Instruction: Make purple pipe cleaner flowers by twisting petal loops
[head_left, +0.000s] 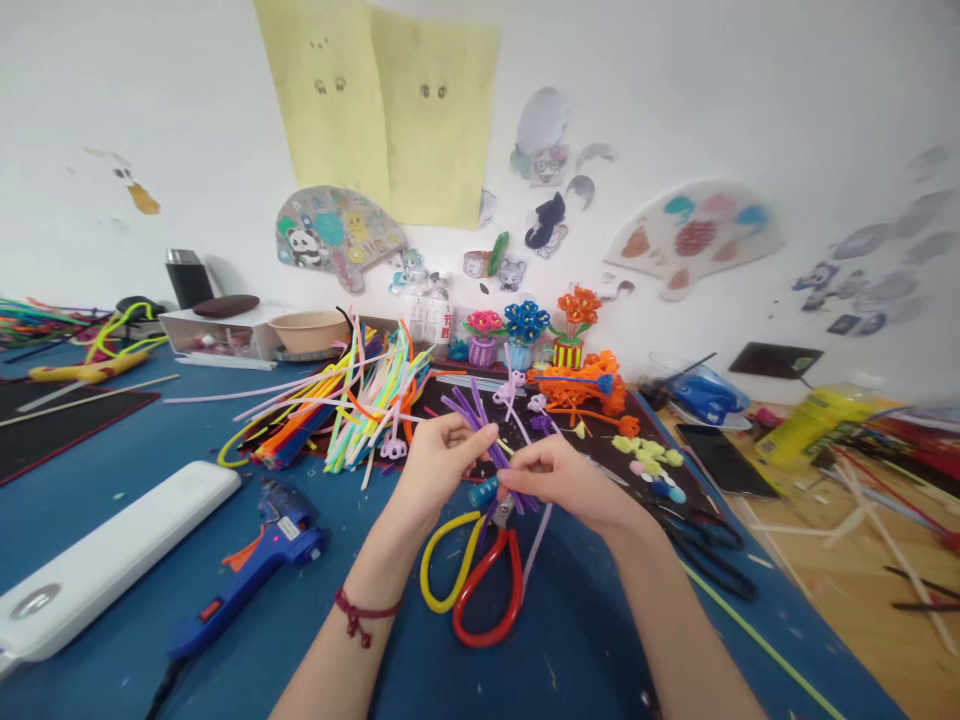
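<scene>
In the middle of the head view, a bundle of short purple pipe cleaners (472,407) fans out between my hands. My left hand (448,455) is closed on it, thumb and forefinger pinching from the left. My right hand (553,474) pinches the lower part of the same bundle from the right. Just below lie scissors with one red and one yellow handle loop (489,637), their blades partly hidden by my hands. A small teal cylinder (484,492) shows between the hands. Light purple pipe cleaner flowers (513,387) lie just beyond them.
Many coloured pipe cleaners (375,400) are heaped behind my left hand. A blue glue gun (277,550) and a white elongated device (120,550) lie left. Potted pipe cleaner flowers (526,325) stand along the wall. Black scissors (716,560) and a phone (726,460) are right.
</scene>
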